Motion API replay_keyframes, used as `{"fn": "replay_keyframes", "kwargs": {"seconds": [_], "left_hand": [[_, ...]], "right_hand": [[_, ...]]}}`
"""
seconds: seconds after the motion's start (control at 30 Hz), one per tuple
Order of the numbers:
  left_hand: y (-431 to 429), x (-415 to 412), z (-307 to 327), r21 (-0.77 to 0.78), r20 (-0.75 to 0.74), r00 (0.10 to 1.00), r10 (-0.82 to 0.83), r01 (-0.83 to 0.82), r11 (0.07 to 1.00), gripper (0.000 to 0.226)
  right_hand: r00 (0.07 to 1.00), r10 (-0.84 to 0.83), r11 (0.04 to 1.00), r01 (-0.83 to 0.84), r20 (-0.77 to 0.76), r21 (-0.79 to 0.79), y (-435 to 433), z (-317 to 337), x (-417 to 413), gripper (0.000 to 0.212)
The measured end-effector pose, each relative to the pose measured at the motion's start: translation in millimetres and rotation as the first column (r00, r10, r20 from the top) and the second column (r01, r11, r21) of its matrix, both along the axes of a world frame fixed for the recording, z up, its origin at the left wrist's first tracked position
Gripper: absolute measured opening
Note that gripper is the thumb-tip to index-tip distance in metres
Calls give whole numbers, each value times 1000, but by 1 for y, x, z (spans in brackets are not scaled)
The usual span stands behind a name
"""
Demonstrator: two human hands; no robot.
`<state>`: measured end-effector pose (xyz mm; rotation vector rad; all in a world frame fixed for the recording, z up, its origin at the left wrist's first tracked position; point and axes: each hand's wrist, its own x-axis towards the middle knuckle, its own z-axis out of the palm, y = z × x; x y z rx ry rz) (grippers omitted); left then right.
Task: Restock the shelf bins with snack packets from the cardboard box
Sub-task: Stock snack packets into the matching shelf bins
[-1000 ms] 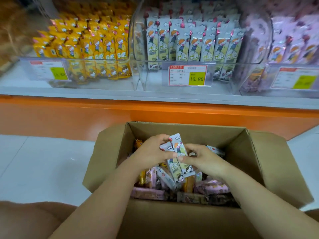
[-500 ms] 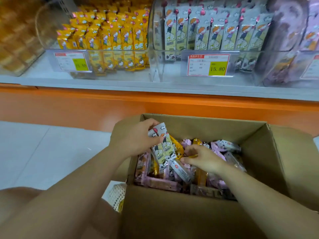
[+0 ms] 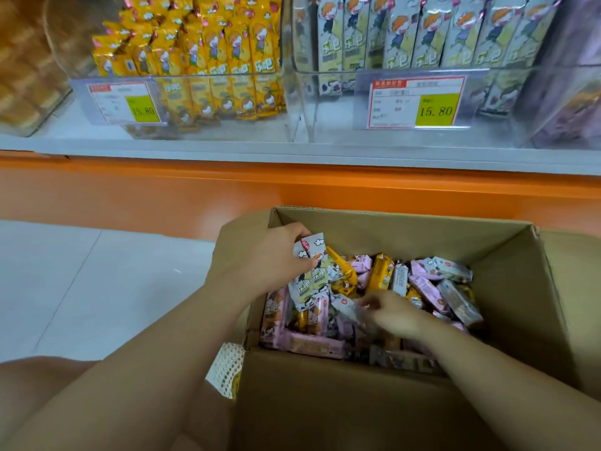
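An open cardboard box [image 3: 383, 229] on the floor holds several mixed snack packets: pink, yellow and grey-green. My left hand [image 3: 260, 258] sits at the box's left wall and grips two grey-green packets [image 3: 309, 275], held upright. My right hand [image 3: 395, 312] is lower in the box, blurred, with its fingers touching a grey packet [image 3: 346, 305] lying on the pile. Above, clear shelf bins hold yellow packets [image 3: 208, 60] at the left and grey-green packets [image 3: 432, 37] in the middle.
An orange shelf base [image 3: 292, 187] runs between the box and the bins. Price tags [image 3: 419, 102] reading 15.80 hang on the bin fronts. A purple-packet bin [image 3: 572, 102] stands at far right. White floor tiles [image 3: 81, 281] lie left. My knee [image 3: 39, 385] is at bottom left.
My left hand moved left with the grey-green packets. My right hand let go of them and dropped into the pile. The view has shifted left and closer.
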<state>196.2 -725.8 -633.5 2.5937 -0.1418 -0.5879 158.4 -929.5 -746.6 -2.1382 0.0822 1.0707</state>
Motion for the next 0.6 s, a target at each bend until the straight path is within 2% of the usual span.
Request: {"fn": "replay_keyframes", "kwargs": {"seconds": [0.07, 0.13, 0.23, 0.4, 0.53, 0.6], "left_hand": [[-5, -1, 7, 22, 27, 999, -20, 19, 1000, 31], [-10, -4, 17, 44, 65, 998, -27, 24, 999, 33], [-20, -13, 34, -2, 64, 998, -21, 22, 1000, 36], [-34, -31, 67, -155, 33, 999, 3, 2, 988, 37], [-52, -37, 88, -342, 5, 1000, 20, -17, 940, 32], [-61, -35, 101, -382, 32, 999, 23, -9, 924, 33]], "right_hand": [[990, -135, 988, 138, -47, 69, -15, 19, 7, 23], [947, -294, 941, 310, -129, 134, -33, 38, 14, 20], [885, -430, 846, 465, -181, 262, -56, 80, 21, 34], [864, -488, 754, 490, -126, 437, -74, 160, 11, 40], [848, -524, 690, 478, -81, 543, -88, 202, -2, 32], [849, -527, 681, 451, -42, 577, -96, 217, -8, 23]]}}
